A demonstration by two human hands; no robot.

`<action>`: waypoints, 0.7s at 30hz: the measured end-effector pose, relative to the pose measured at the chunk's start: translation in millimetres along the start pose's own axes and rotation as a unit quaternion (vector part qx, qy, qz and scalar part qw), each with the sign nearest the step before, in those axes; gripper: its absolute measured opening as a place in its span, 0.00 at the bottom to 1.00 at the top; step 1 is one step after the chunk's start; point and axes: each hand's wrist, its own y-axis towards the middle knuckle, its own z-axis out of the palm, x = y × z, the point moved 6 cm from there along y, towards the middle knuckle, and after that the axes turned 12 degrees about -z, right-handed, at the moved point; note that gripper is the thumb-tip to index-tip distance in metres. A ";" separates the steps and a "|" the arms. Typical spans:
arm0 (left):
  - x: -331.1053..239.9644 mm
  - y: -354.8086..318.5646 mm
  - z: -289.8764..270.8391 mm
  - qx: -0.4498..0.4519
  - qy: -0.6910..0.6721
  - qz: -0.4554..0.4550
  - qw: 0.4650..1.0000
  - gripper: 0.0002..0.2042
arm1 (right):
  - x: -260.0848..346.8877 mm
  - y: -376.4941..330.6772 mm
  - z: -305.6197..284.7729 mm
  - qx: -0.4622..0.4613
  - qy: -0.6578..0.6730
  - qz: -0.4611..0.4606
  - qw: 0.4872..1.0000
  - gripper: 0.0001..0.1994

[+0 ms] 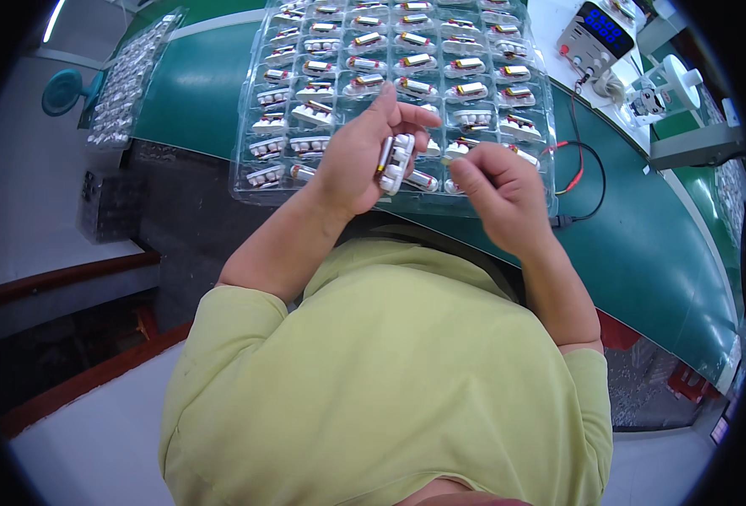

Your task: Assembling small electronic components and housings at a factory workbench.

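My left hand [358, 160] is clamped on a white plastic part [395, 164] above the near edge of the clear tray [250, 143]. My right hand [495, 192] pinches a small piece [449, 158] just beside it, fingertips together.

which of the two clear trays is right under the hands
The large clear tray of small parts on the green belt; the left hand hovers over its near edge. The other tray lies far left.

My left hand [352, 160] hides part of the small white pieces [395, 163]; the clear tray [255, 190] runs off the top edge.
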 end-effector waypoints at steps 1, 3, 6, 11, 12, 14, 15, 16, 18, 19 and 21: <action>4.6 4.2 5.7 0.006 -0.001 -0.003 1.000 0.29 | 6.3 -0.9 5.1 0.017 -0.052 -0.031 0.998 0.11; 8.0 10.6 12.1 0.006 0.019 0.029 0.999 0.31 | 4.1 -3.8 12.9 0.028 -0.059 -0.009 0.998 0.10; 11.9 14.1 21.2 0.017 0.035 0.046 0.998 0.30 | -7.4 -9.2 17.1 0.017 -0.042 0.017 0.999 0.10; 14.7 15.4 27.1 0.022 0.059 0.054 0.997 0.29 | -10.0 -8.3 14.0 -0.018 -0.037 0.007 0.999 0.10; 14.9 14.7 27.3 0.010 0.064 0.053 0.997 0.29 | -6.9 -7.3 13.2 -0.009 -0.058 -0.006 0.998 0.10; 16.0 13.9 28.3 -0.003 0.069 0.053 0.996 0.29 | -2.7 -5.8 11.7 0.000 -0.078 -0.020 0.997 0.10; 14.4 12.9 29.1 -0.020 0.119 0.080 0.989 0.28 | -3.5 -5.6 11.3 0.005 -0.070 -0.005 0.998 0.11; 13.4 11.7 30.4 -0.038 0.169 0.107 0.979 0.27 | -4.7 -5.9 10.9 0.009 -0.061 0.011 0.998 0.11; 14.1 7.5 35.4 -0.063 0.257 0.146 0.953 0.27 | -6.5 -4.9 9.4 0.036 -0.060 0.021 0.997 0.11; 14.6 5.6 38.7 -0.086 0.342 0.179 0.918 0.26 | -8.9 -5.5 9.6 0.061 -0.058 0.036 0.996 0.11; 18.0 6.4 40.8 -0.081 0.366 0.217 0.902 0.24 | -12.1 -6.2 7.8 0.072 -0.049 0.061 0.994 0.12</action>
